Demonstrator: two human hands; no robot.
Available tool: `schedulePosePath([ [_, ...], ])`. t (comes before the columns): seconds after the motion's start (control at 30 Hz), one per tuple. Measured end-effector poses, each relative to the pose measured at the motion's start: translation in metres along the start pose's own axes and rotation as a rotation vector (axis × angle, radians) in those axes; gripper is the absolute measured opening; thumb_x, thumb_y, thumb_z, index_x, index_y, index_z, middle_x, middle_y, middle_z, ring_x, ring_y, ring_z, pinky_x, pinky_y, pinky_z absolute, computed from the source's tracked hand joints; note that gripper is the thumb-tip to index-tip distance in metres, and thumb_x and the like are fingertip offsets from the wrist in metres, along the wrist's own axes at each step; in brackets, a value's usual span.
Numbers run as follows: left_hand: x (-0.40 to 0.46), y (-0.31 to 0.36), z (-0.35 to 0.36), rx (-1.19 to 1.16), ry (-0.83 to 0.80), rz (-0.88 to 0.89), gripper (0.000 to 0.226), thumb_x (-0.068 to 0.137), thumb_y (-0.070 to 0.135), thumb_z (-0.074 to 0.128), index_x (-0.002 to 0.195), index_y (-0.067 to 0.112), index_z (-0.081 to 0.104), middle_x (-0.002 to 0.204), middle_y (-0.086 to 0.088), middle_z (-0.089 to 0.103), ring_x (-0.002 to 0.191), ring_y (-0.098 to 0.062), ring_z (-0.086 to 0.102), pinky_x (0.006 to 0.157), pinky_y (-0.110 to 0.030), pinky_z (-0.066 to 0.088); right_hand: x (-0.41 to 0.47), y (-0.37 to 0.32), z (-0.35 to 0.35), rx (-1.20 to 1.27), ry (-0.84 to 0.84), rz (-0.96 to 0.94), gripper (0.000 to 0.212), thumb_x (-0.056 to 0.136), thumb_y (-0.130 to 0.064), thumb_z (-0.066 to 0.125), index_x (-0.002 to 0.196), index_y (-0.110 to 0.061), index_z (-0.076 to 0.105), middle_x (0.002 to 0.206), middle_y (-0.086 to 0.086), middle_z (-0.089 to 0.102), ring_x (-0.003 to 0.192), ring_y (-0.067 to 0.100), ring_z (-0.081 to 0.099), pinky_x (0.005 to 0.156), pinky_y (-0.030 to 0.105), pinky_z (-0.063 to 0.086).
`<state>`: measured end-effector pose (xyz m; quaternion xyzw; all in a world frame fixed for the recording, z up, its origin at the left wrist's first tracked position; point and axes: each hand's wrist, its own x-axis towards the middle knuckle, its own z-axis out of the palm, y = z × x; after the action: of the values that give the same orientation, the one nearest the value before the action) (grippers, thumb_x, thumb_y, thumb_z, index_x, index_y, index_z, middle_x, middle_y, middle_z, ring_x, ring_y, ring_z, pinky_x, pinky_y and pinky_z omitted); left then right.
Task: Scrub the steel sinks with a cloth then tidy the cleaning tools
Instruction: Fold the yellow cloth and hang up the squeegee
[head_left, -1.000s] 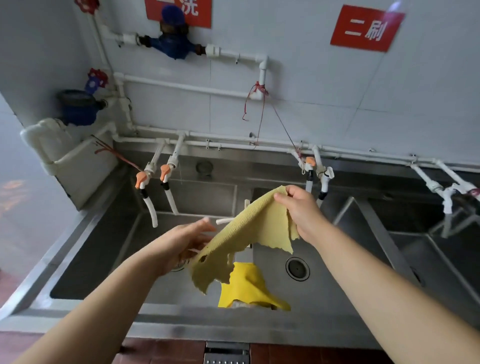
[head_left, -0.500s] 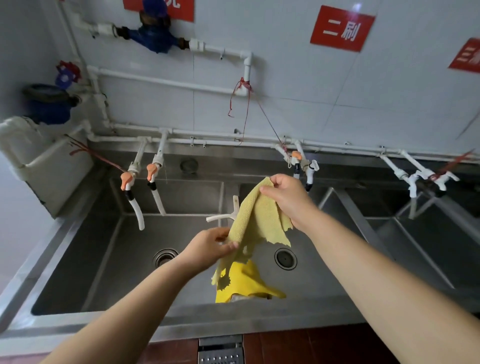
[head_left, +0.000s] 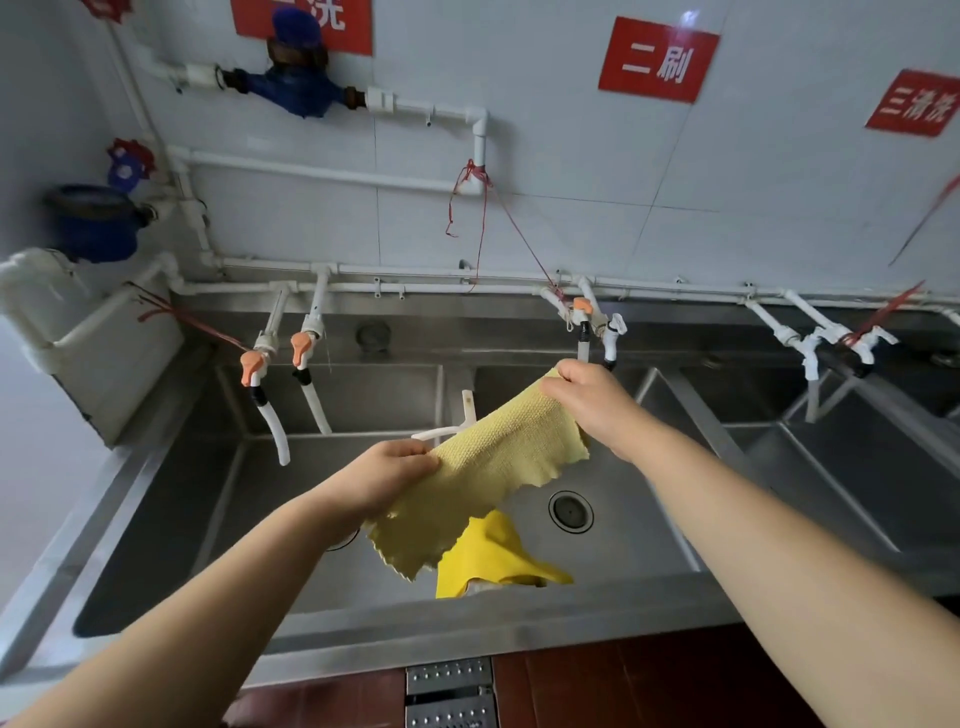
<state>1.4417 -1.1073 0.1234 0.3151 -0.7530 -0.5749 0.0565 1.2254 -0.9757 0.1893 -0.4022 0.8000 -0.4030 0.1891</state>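
Note:
A pale yellow cloth (head_left: 483, 473) with a ragged edge is stretched in the air between both hands, above the divider of the steel sinks (head_left: 623, 587). My left hand (head_left: 389, 470) pinches its lower left corner. My right hand (head_left: 587, 397) pinches its upper right corner, close to the middle taps. Below the cloth, a brighter yellow cloth (head_left: 493, 561) lies crumpled against the front wall of the middle basin. A white plastic piece (head_left: 457, 415) sticks up on the divider just behind the held cloth.
Left basin taps with orange handles (head_left: 275, 364) hang over the left sink. Middle taps (head_left: 592, 322) and right taps (head_left: 831, 343) stick out from white wall pipes. A round drain (head_left: 571, 512) sits in the middle basin. Red string (head_left: 483, 208) hangs from a pipe.
The cloth was bunched and hanging half a second ago; now both hands have pulled apart and spread it taut. The view has shifted slightly.

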Motion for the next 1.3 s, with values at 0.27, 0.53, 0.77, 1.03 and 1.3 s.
schedulePosePath([
  [0.27,-0.010,0.007,-0.008,-0.049,-0.139,0.005,0.025,0.069,0.030,0.069,0.084,0.014,0.059,0.084,-0.007,0.058,0.078,-0.020,0.054,0.071,-0.037,0.044,0.002,0.003,0.010,-0.237,0.043,-0.103,0.021,0.093,-0.039,0.049,0.078,-0.024,0.049,0.066,-0.007,0.049,0.051,0.007,0.042,0.046,0.025,0.033],
  [0.53,-0.005,0.023,0.013,-0.462,-0.204,-0.044,0.013,0.090,0.017,0.060,0.101,0.015,0.068,0.091,-0.005,0.073,0.080,-0.019,0.071,0.067,-0.028,0.055,0.001,0.004,0.006,0.341,0.017,0.207,0.034,0.088,-0.058,0.047,0.092,-0.028,0.063,0.096,-0.006,0.065,0.081,0.008,0.062,0.061,0.023,0.042],
  [0.77,0.009,0.010,0.017,-0.739,0.038,-0.096,0.009,0.092,0.012,0.058,0.088,0.013,0.065,0.081,-0.008,0.071,0.071,-0.021,0.067,0.067,-0.035,0.056,-0.039,0.048,0.066,1.183,-0.321,0.635,0.083,0.083,-0.075,0.029,0.128,-0.010,0.051,0.107,0.015,0.061,0.104,0.029,0.055,0.101,0.045,0.038],
  [1.03,0.021,-0.013,0.035,-0.488,0.219,-0.156,0.010,0.089,0.004,0.061,0.083,0.012,0.064,0.074,-0.002,0.061,0.067,-0.012,0.056,0.062,-0.020,0.047,-0.055,0.053,0.092,0.665,0.215,0.412,0.050,0.082,-0.004,0.065,0.114,-0.042,0.060,0.100,-0.001,0.059,0.100,0.014,0.057,0.086,0.026,0.045],
  [1.3,0.028,-0.023,0.049,0.077,0.273,0.197,0.034,0.080,0.005,0.069,0.110,0.021,0.064,0.077,0.006,0.060,0.070,-0.006,0.057,0.069,-0.012,0.045,-0.071,0.074,0.087,0.203,0.194,0.285,0.050,0.076,-0.005,0.069,0.119,-0.030,0.060,0.110,-0.015,0.058,0.101,0.003,0.054,0.090,0.020,0.044],
])
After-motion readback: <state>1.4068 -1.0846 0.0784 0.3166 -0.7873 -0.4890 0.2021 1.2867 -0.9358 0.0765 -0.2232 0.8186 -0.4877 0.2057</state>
